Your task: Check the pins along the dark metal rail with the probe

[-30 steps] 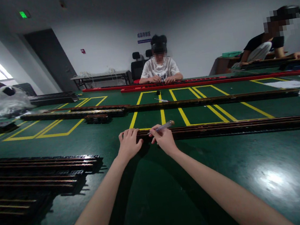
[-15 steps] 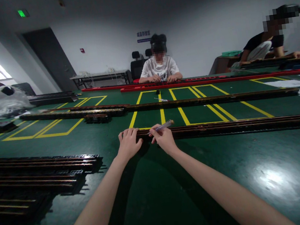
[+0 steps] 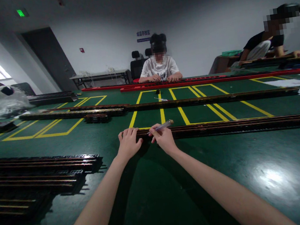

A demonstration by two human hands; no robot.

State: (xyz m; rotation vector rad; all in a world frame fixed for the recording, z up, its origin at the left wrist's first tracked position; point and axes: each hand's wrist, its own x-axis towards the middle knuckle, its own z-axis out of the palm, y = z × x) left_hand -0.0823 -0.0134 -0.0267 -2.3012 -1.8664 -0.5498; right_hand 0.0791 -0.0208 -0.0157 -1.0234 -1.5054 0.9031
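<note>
A long black strip with copper-coloured lines (image 3: 241, 127) lies crosswise on the table in front of me. My left hand (image 3: 128, 142) grips its left end, fingers over the far edge and thumb on the near side. Just to the right, my right hand (image 3: 163, 139) is closed round a small screwdriver (image 3: 165, 125) with a clear handle and a brownish end. The screwdriver slants, handle up to the right, its tip down at the strip near my left thumb. Fine detail at the tip is too small to make out.
Similar strips (image 3: 35, 173) are stacked at the left. Another long strip (image 3: 206, 99) runs across the green table (image 3: 162, 200), which has yellow lines. A thin tool (image 3: 161, 99) lies beyond. A person (image 3: 159, 68) sits opposite at a red rail (image 3: 179, 83); others work at both sides.
</note>
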